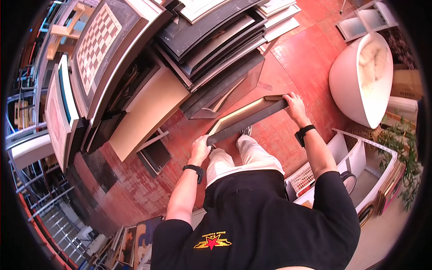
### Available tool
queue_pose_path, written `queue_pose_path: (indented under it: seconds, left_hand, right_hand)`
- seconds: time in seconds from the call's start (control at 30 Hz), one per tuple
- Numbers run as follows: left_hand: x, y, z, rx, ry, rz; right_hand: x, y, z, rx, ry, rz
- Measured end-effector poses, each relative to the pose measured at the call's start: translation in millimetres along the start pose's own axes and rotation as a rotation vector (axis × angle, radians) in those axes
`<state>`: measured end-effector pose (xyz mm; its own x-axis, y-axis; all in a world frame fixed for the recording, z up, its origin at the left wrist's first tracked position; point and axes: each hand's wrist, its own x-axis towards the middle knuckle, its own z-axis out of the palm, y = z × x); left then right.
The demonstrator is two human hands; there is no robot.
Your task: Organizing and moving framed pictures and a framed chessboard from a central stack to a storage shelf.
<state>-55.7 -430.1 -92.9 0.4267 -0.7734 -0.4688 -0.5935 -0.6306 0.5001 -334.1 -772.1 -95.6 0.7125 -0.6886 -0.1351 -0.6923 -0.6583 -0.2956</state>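
Observation:
A shallow rectangular frame or tray with dark outer sides and a pale inside edge is held up in front of my legs. My left hand grips its near left end, and my right hand grips the far right end. Its long dark side faces me, so most of the inner face is hidden. Just beyond it, a large dark panel leans under a stack of black frames. A tan board slants down to the floor on the left.
A checkerboard-patterned panel stands among boards at upper left. On the right sit a white tub-shaped chair and a white shelf unit lying near a leafy plant. A small black frame rests on the worn red floor.

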Motion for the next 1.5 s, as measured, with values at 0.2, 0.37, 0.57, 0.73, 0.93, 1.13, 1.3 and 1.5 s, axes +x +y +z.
queue_pose_path:
  seconds: [0.2,0.37,0.57,0.73,0.93,1.13,1.3,1.5]
  left_hand:
    - [21.1,-7.1,28.0,-0.073,0.008,-0.109]
    - [37.8,-26.5,37.2,-0.073,0.080,-0.143]
    - [48.8,-31.6,47.4,-0.068,0.485,-0.120]
    - [52.4,-34.4,68.8,-0.756,0.599,-0.615]
    - [62.8,-45.0,66.2,-0.857,0.651,-0.675]
    - [75.6,-50.0,48.6,-1.190,0.425,-0.750]
    - [72.1,-56.2,47.1,-1.239,0.388,-0.725]
    - [65.4,-40.6,36.8,-1.214,0.313,-0.701]
  right_hand:
    - [66.0,9.3,26.6,-0.043,-0.105,-0.050]
    - [104.2,9.3,47.8,-0.060,-0.160,-0.105]
    - [125.9,8.0,60.3,0.071,-0.036,-0.097]
    - [133.9,7.5,76.6,0.336,0.097,0.076]
    - [157.5,10.0,94.0,0.709,0.069,0.333]
    - [166.7,24.2,106.7,0.937,0.046,0.472]
    - [168.8,16.4,103.6,0.982,-0.013,0.521]
    - [153.5,20.7,97.4,1.102,-0.037,0.530]
